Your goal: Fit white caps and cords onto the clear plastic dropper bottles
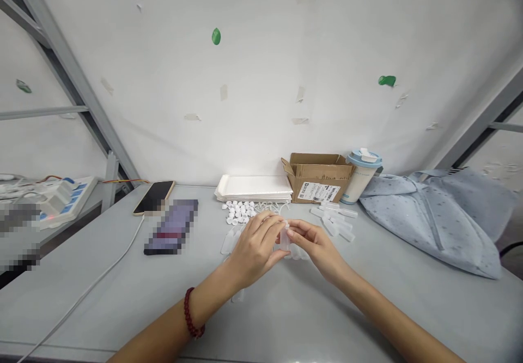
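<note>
A small translucent plastic bottle stands upright between my hands, just above the table. My left hand is closed on it, fingers by its top and thumb near its lower end. My right hand pinches the same bottle near its upper part from the right. What sits on its top is mostly covered by my fingers. A pile of small white caps lies behind my left hand. More translucent bottles lie to the right, and others are partly hidden under and beside my left hand.
Behind the caps is a stack of white trays or envelopes. An open cardboard box, a lidded cup and a blue patterned cloth follow rightward. On the left lie a phone, a dark blurred item and a white cable.
</note>
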Motion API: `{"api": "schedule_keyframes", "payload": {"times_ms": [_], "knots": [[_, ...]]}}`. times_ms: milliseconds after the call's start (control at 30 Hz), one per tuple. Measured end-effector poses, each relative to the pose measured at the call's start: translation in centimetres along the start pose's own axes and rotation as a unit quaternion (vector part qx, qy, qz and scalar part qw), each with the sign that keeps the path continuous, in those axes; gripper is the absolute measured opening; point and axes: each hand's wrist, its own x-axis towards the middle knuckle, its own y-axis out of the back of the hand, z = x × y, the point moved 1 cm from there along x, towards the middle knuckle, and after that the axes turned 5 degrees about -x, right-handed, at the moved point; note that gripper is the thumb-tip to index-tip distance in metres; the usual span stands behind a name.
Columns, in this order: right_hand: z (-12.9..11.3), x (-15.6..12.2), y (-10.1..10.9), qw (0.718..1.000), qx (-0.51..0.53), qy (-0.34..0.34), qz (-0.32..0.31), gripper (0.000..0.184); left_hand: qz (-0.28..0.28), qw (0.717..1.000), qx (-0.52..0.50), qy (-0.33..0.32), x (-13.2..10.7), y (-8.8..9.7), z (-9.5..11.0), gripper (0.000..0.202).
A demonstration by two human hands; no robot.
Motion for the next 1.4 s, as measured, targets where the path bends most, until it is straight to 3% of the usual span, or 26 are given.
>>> {"api": "schedule_keyframes", "payload": {"times_ms": [633,1400], "knots": [[0.03,-0.02,0.38,0.999,0.025,0.001,-0.025,0.030,0.029,0.998,-0.042,0.025,0.16,0.13,0.15,0.040],[-0.32,-0.24,0.13,0.999,-0.039,-0.009,-0.014,0.032,-0.001,0.998,-0.053,0.021,0.53,0.49,0.08,0.051]]}}
